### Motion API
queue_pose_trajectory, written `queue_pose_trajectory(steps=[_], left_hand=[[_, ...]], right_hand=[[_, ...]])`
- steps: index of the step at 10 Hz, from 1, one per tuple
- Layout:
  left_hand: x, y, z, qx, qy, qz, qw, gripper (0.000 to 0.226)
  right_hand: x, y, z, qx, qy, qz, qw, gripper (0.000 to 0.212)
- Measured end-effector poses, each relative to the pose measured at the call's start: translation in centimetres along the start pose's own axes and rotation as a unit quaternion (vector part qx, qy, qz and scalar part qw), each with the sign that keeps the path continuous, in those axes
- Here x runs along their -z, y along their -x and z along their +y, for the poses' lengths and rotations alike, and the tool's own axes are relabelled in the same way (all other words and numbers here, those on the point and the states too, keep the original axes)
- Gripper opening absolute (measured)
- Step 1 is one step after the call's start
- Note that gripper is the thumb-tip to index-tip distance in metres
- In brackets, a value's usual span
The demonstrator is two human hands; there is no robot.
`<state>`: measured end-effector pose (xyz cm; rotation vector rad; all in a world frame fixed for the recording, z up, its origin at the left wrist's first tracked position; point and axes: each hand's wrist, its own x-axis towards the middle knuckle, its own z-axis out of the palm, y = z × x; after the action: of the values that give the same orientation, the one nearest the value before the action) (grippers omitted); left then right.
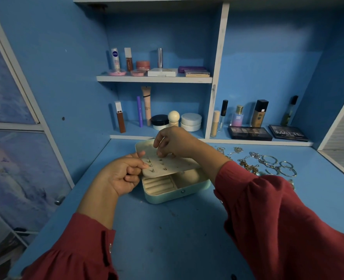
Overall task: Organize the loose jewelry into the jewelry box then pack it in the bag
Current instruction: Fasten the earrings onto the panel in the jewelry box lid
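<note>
A small mint-green jewelry box (179, 194) stands open in the middle of the blue desk, its lid tilted back. A cream earring panel (175, 165) with several studs pushed into it lies over the box's top. My left hand (120, 174) pinches the panel's left edge between thumb and fingers. My right hand (175, 143) hovers over the panel's far side with fingertips curled down, pinching something tiny that I cannot make out. Ring rolls (157, 183) and an empty compartment show under the panel. Loose jewelry (266, 163), chains, bracelets and hoops, lies to the right of the box.
Shelves behind the desk hold cosmetics: bottles, jars (191, 122), tubes and two dark palettes (250, 133). Blue side walls close in the desk on both sides. No bag is in view.
</note>
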<state>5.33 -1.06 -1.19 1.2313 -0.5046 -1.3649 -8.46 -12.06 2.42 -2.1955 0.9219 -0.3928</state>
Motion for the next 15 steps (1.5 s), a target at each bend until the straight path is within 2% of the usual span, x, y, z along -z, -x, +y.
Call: queue_pose_trajectory(steps=[1, 3, 5, 7, 11, 15], left_hand=[[-0.05, 0.09, -0.02, -0.002, -0.004, 0.002, 1.000, 0.034], [-0.15, 0.08, 0.03, 0.000, -0.005, 0.001, 1.000, 0.034], [-0.10, 0.00, 0.06, 0.000, -0.005, 0.000, 1.000, 0.034], [-0.05, 0.03, 0.03, -0.001, -0.007, -0.001, 1.000, 0.034], [-0.09, 0.17, 0.05, 0.005, 0.007, -0.004, 1.000, 0.034], [-0.08, 0.01, 0.08, 0.016, 0.005, -0.008, 1.000, 0.032]], right_hand=[[-0.13, -0.32, -0.06, 0.015, 0.043, -0.005, 0.999, 0.018], [0.66, -0.70, 0.30, 0.006, 0.031, -0.047, 0.998, 0.018], [0.62, -0.63, 0.68, -0.002, 0.045, -0.028, 0.999, 0.010], [0.72, -0.64, 0.67, -0.012, 0.055, -0.033, 0.998, 0.010], [0.40, -1.22, 0.37, 0.017, 0.148, -0.051, 0.988, 0.012], [0.80, -1.21, 0.89, 0.031, 0.132, -0.058, 0.989, 0.010]])
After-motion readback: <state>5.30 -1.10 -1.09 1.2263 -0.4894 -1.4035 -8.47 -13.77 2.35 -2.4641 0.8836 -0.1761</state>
